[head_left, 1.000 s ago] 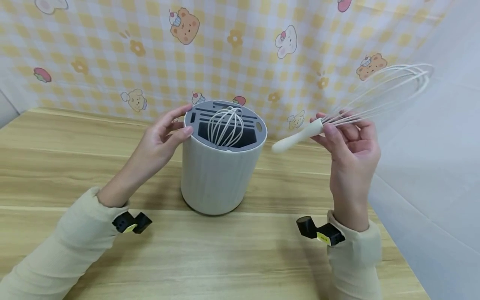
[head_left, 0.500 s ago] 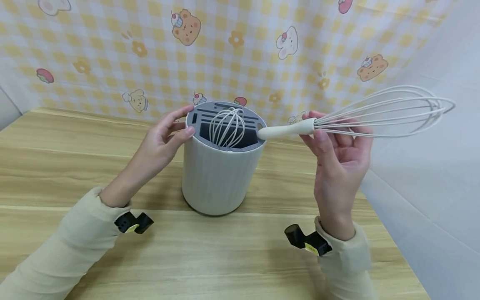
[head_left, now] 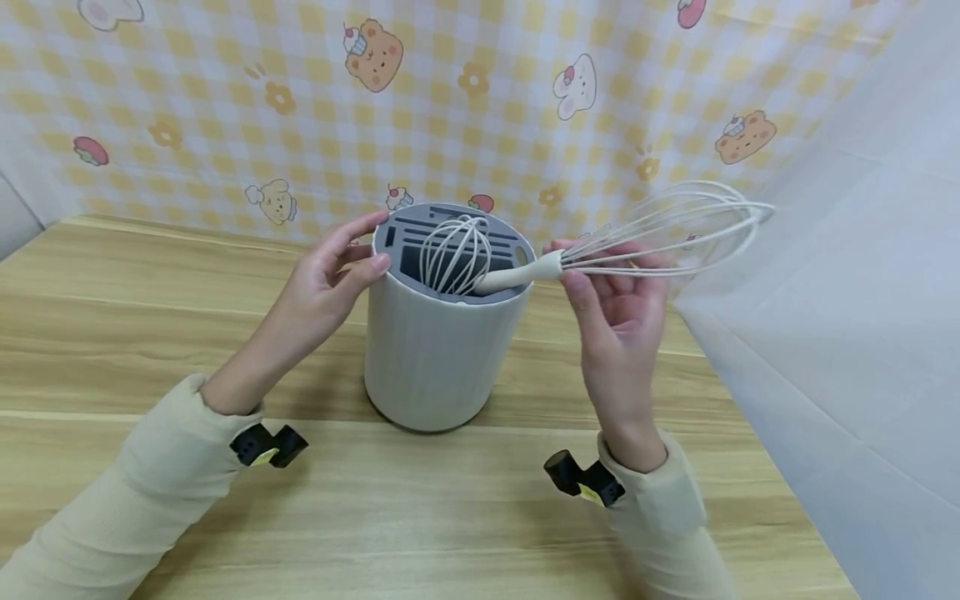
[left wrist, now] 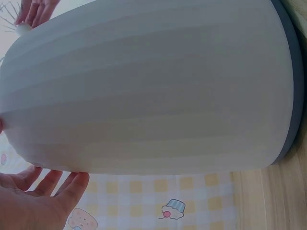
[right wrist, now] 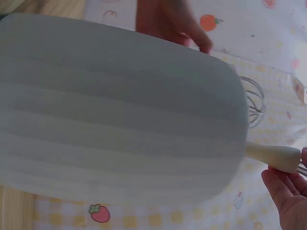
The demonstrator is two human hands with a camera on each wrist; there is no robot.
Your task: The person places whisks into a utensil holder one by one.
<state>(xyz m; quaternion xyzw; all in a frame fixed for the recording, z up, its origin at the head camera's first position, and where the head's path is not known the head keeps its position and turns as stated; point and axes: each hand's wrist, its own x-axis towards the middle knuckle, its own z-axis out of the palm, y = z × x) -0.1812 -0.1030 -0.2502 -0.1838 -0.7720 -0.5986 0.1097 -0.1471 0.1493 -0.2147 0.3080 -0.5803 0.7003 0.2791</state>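
Note:
A round off-white knife block (head_left: 442,358) with a grey slotted top stands upright on the table. My left hand (head_left: 315,275) holds its left rim, thumb at the near edge and fingers round the far side. Out of the large front opening rises the wire head of a whisk (head_left: 453,250), its handle hidden inside. My right hand (head_left: 618,325) pinches a second, larger whisk (head_left: 525,273) where handle meets wires. This whisk lies nearly level, wires pointing right, and its handle end overlaps the opening beside the first whisk. The right wrist view shows the handle (right wrist: 274,157) at the rim.
The wood-grain table (head_left: 420,533) spreads in front of and around the block. Behind hangs a yellow checked cloth (head_left: 300,108) with cartoon prints. A white sheet (head_left: 847,350) borders the table's right edge.
My right hand has moved left with the larger whisk, bringing its handle end from right of the block to over its opening. The left hand and block have stayed in place.

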